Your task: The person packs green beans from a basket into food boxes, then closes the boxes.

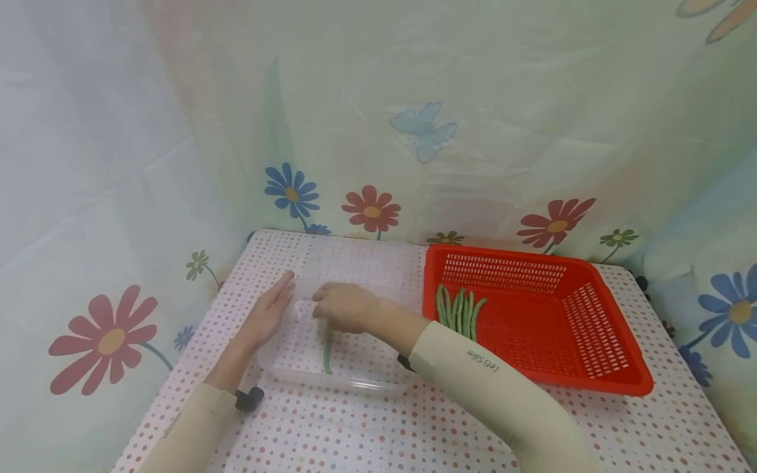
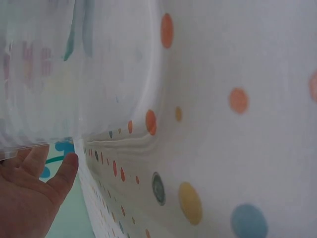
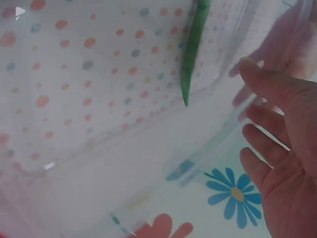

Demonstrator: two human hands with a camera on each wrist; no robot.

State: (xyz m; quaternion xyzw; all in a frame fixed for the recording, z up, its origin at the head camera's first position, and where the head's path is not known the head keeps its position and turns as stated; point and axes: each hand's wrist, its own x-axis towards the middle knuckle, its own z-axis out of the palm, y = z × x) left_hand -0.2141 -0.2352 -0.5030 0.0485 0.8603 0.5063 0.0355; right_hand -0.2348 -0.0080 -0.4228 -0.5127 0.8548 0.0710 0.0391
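A clear plastic container sits on the dotted tablecloth, and one green bean lies on its bottom, also plain in the right wrist view as a bean. My right hand is over the container, near the bean's far end. Its fingers are loosely bent and apart from the bean in the right wrist view, with nothing held. At the container's left side is my left hand, fingers extended along the outer wall. The left wrist view shows that hand beside the clear wall, its fingertips partly hidden behind it.
A red plastic basket with slotted walls stands right of the container. Several green beans lie in a row at its left end. A floral curtain hangs behind the table.
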